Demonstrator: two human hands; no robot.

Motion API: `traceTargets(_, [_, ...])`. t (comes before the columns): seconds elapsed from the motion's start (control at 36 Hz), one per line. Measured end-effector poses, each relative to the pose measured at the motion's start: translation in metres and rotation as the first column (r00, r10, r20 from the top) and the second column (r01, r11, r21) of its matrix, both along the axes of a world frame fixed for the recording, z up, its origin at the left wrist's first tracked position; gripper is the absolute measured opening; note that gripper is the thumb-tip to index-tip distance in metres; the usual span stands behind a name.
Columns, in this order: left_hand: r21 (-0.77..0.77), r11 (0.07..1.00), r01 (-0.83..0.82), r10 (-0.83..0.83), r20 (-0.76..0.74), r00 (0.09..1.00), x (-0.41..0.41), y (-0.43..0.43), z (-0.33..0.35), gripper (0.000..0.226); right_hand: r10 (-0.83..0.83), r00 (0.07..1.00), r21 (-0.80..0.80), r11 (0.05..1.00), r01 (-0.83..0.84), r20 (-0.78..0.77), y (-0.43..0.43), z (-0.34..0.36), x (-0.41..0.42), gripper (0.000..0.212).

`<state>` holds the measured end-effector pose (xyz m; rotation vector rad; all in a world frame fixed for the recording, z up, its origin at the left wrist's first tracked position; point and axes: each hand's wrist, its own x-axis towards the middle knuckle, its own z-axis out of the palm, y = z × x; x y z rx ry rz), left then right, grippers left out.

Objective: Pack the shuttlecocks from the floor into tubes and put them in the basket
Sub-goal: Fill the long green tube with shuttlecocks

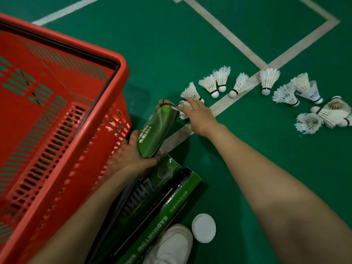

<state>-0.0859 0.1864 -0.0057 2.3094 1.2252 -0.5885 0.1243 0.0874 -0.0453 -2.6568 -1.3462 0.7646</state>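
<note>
White feathered shuttlecocks point(242, 83) mostly unpacked, loose on the green court floor point(190, 44) beside the red plastic basket point(76, 48), with no tube visible inside it. Left hand point(131, 151) clamped round the base of a green cardboard tube point(158, 128). Right hand point(200, 117) over the nearest shuttlecock at the tube's mouth, grip unclear. More green tubes point(162, 197) on the floor, not yet in the basket. Early going, by the look.

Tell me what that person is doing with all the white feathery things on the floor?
A person is packing shuttlecocks. The left hand grips a green tube beside the red basket, and the right hand touches a shuttlecock at the tube's open mouth. Many other shuttlecocks lie loose on the green floor to the right. Two more tubes and a white cap lie near the person's shoe.
</note>
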Motion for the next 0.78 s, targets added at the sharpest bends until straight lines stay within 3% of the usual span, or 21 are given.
traceTargets(0.06, [0.015, 1.0, 0.003, -0.003, -0.008, 1.0, 0.0, 0.001, -0.002, 0.11, 0.005, 0.998, -0.018, 1.0, -0.004, 0.057, -0.002, -0.001, 0.001, 0.073])
traceTargets(0.14, [0.003, 1.0, 0.022, -0.022, 0.005, 1.0, 0.001, -0.002, -0.001, 0.106, -0.106, 0.987, 0.133, 0.987, 0.09, 0.122, -0.014, -0.001, 0.002, 0.051])
traceTargets(0.25, [-0.02, 0.995, 0.096, -0.096, 0.009, 0.995, 0.006, -0.008, 0.006, 0.101, -0.3, 0.95, 0.299, 0.918, 0.262, 0.088, -0.039, 0.012, 0.011, 0.017])
traceTargets(0.36, [-0.051, 0.984, 0.173, -0.169, 0.075, 0.983, 0.011, -0.016, 0.011, 0.101, -0.571, 0.811, 0.482, 0.678, 0.555, -0.13, -0.067, 0.031, 0.018, 0.023])
traceTargets(0.5, [-0.04, 0.962, 0.27, -0.262, 0.143, 0.954, 0.019, -0.035, 0.021, 0.103, -0.576, 0.667, 0.454, 0.489, 0.745, -0.473, -0.099, 0.046, 0.027, 0.016])
traceTargets(0.64, [-0.006, 0.939, 0.344, -0.335, 0.214, 0.918, 0.025, -0.056, 0.027, 0.102, -0.435, 0.73, 0.452, 0.584, 0.674, -0.527, -0.115, 0.057, 0.023, 0.016])
traceTargets(0.72, [0.007, 0.924, 0.383, -0.372, 0.254, 0.893, 0.03, -0.067, 0.03, 0.1, -0.368, 0.718, 0.396, 0.643, 0.656, -0.592, -0.119, 0.062, 0.016, 0.018])
traceTargets(0.78, [0.004, 0.915, 0.404, -0.39, 0.268, 0.881, 0.033, -0.073, 0.031, 0.099, -0.36, 0.69, 0.382, 0.63, 0.676, -0.628, -0.124, 0.064, 0.012, 0.029])
